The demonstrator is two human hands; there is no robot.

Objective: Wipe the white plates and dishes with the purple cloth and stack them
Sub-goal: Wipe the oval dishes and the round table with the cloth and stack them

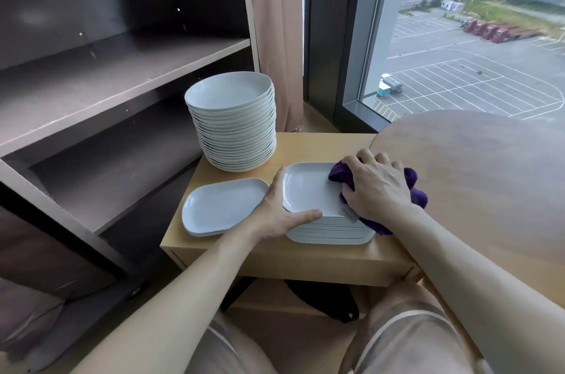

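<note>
A stack of several white square dishes (308,187) sits on the low wooden table (318,254) in front of me. My right hand (377,187) grips the purple cloth (417,193) and presses it onto the top dish's right side. My left hand (281,211) holds the stack's near-left corner, thumb along the front rim and fingers up the left edge. To the left lie two white rounded dishes (223,207), stacked. Behind them stands a tall stack of round white plates (232,123).
A dark shelving unit (107,83) stands to the left, touching the table. A round brown tabletop (489,178) overlaps the table's right side. A window (474,37) and a curtain (275,37) are behind. My knees are below the table's front edge.
</note>
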